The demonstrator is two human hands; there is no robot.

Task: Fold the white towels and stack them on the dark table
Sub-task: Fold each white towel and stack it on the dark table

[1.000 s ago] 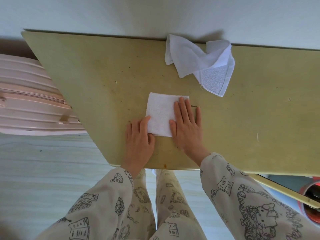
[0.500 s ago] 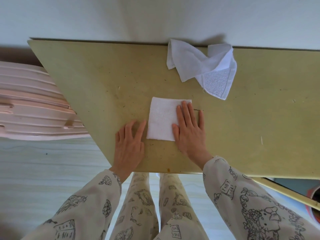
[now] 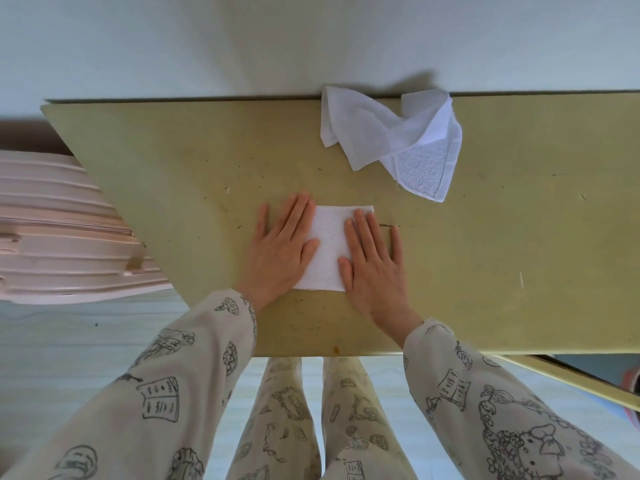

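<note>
Both flat, spread hands [image 3: 332,258] press the folded towel [image 3: 329,251]; crumpled towel [image 3: 391,140] lies beyond.

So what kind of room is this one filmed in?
Probably a home, perhaps a bedroom: a pink hard-shell suitcase stands beside the worn yellowish table pushed against a plain wall, and the person's sleeves look like printed pyjamas.
</note>
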